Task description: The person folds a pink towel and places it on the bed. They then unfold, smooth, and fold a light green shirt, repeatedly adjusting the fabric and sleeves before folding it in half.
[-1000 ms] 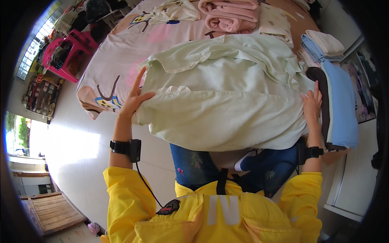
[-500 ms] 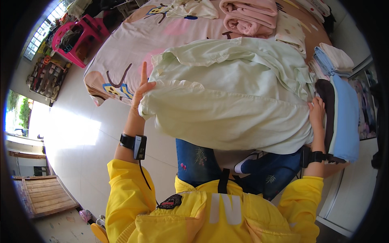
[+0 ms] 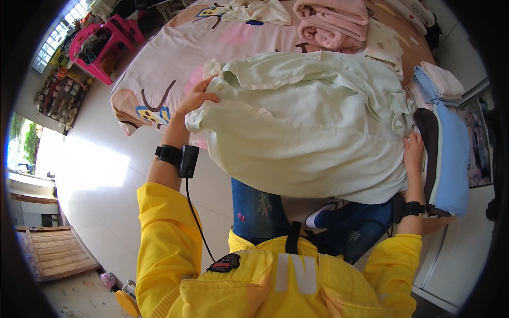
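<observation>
A wide pale green garment (image 3: 307,143), thin and creased, is stretched across my lap and the near edge of the bed. My left hand (image 3: 199,99) pinches its left end, where the cloth bunches into loose folds and a small flap sticks up beyond the fingers. At the opposite end my right hand (image 3: 414,155) grips the cloth, with the fingertips on top and the thumb out of sight. Close beside that hand hang a dark folded cloth (image 3: 427,138) and a light blue one (image 3: 452,159).
The bed (image 3: 154,79) has a patterned pink sheet. On it lie a rolled pink blanket (image 3: 331,24), a cream garment (image 3: 257,11) and folded clothes (image 3: 383,47). A white cabinet (image 3: 456,249) stands at right. Left are a pink chair (image 3: 87,40) and a wooden board (image 3: 58,254).
My left hand has gone from an extended finger under the garment's end to closing on its edge, moving slightly right and up. My right hand stays at its end.
</observation>
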A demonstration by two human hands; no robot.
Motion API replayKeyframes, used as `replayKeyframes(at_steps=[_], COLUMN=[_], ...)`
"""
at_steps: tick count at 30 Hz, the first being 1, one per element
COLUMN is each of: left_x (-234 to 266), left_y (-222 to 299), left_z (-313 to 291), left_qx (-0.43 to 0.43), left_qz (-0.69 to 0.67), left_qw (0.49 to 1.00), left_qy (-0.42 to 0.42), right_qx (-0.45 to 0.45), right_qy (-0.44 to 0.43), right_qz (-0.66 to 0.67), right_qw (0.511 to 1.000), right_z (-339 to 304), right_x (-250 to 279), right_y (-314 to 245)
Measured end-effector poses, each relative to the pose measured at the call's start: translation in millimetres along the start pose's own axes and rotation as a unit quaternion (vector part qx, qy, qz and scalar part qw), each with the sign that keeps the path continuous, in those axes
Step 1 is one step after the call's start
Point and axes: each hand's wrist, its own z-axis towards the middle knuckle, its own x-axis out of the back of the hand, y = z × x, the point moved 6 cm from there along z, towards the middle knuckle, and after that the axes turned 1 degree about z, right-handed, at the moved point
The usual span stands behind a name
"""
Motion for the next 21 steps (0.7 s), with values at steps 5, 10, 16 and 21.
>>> replayKeyframes(at_steps=[5, 10, 16, 21], left_x=[16.2, 37.7, 62.9, 21.5], left_y=[44.9, 94.5, 27.6, 59.9], left_z=[18.9, 52.4, 79.9, 54.9], left_qx=[-0.088, -0.187, -0.072, -0.177], left_qz=[-0.023, 0.039, 0.383, 0.325], left_qw=[0.996, 0.981, 0.915, 0.905], left_qy=[0.016, -0.028, 0.101, 0.209], right_qx=[-0.087, -0.091, -0.119, -0.019], right_qy=[0.046, 0.086, -0.048, 0.076], right_qz=[0.102, 0.146, 0.002, -0.011], right_qw=[0.99, 0.981, 0.992, 0.997], right_z=[-2.3, 1.0, -2.7, 9.5], right_x=[11.8, 29.6, 10.0, 32.5], right_y=[10.1, 1.4, -29.1, -63.8])
